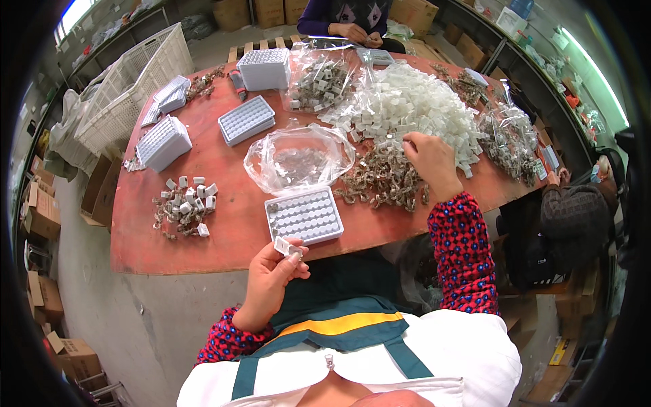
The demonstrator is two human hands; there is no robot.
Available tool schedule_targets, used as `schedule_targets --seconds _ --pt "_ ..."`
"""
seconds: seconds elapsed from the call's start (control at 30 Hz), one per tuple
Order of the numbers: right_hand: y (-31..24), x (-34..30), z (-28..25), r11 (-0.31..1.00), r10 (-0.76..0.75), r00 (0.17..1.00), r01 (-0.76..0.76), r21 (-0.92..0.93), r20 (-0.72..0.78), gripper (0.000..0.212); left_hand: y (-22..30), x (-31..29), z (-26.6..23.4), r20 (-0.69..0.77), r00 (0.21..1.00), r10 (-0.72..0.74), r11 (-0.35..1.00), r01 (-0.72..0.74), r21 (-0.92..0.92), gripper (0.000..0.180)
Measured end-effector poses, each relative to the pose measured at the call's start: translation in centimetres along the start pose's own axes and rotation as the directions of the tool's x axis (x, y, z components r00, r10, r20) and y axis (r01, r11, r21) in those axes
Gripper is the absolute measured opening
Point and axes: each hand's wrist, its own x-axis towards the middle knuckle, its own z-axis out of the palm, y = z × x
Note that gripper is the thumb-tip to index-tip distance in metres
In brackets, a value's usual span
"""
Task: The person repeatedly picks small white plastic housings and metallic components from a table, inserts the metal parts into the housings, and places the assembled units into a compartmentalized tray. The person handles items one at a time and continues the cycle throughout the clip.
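Near the table's front edge, my left hand [274, 277] pinches a small white plastic piece [283, 247] between thumb and fingers. Just beyond it lies a light grey tray [327, 234] with rows of round white slots, and a few small brownish parts sit at its left side. My right hand [432, 159] reaches over a heap of small brown metallic parts [380, 178], where it meets a big pile of translucent white pieces [427, 102]. Its thumb and fingertips are drawn together; whatever may be between them is too small to make out.
An open clear plastic bag [298, 163] lies behind the tray. Finished-looking white pieces [190, 200] are heaped at left. Stacked grey trays [163, 144] [264, 70] and filled bags [319, 85] [508, 139] stand around. Co-workers' hands [352, 32] are at the far side and right.
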Motion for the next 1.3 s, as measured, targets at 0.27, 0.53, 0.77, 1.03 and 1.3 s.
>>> schedule_targets --seconds 0.27,0.53,0.77,1.03,1.3 --pt "2.3 1.1 0.4 0.649 0.267 0.946 -0.035 0.760 -0.185 0.027 -0.2 -0.1 -0.3 -0.028 1.000 0.002 1.000 -0.002 -0.002 0.030" --pt "1.3 -0.3 1.9 1.000 0.008 0.947 -0.002 0.017 -0.322 0.018 -0.4 0.1 -0.2 -0.014 1.000 -0.003 1.000 0.003 -0.029 0.028" --pt "-4.2 -0.2 6.1 0.933 -0.350 0.925 0.329 -0.146 -0.146 0.025 -0.4 -0.2 0.1 -0.022 1.000 0.012 0.999 -0.013 -0.048 0.027" --pt "-2.8 -0.8 6.5 0.958 -0.233 0.972 0.226 -0.176 -0.020 0.033 -0.1 -0.1 -0.8 -0.074 0.997 0.002 0.995 -0.010 -0.101 0.028" --pt "-1.4 -0.1 4.8 0.874 -0.253 0.936 0.330 0.357 -0.245 0.028 -0.1 -0.1 -0.7 -0.090 0.996 0.007 0.994 -0.016 -0.109 0.031"
